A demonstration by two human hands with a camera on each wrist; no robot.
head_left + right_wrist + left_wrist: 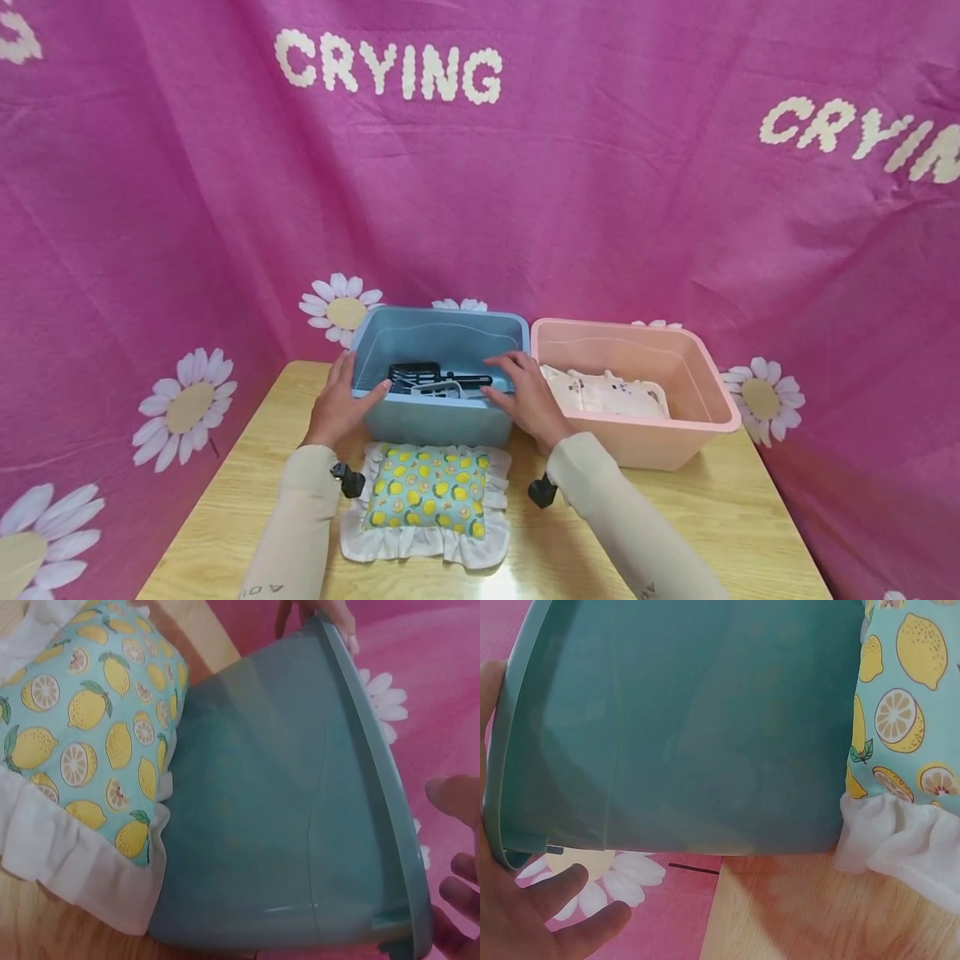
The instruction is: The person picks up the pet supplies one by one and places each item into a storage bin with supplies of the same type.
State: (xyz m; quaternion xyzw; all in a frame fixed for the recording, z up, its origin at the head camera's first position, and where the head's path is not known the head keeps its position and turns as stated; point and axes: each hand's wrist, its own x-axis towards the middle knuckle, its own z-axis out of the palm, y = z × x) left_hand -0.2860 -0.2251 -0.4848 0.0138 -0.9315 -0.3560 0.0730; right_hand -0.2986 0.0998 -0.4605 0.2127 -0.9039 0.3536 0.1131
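Observation:
A blue plastic bin [450, 421] stands on the table with dark utensils [416, 375], one with a slotted head, and a light-coloured frame-like piece inside. My left hand [339, 407] is at its left front corner, thumb along the front rim and fingers spread down the side; in the left wrist view the fingers [592, 930] look straight and apart. Over the right front corner is my right hand [528, 396], fingers loosely bent and separate above the opening, holding nothing. A small lemon-print pillow [427, 492] with white ruffles lies before the bin, close against its front wall [247, 802].
To the right, a pink bin [645, 442] stands beside the blue one, with a cream printed cloth item [607, 394] inside. Behind both hangs a magenta curtain [480, 208] with daisies and lettering. The wooden table [247, 500] extends to the front and sides.

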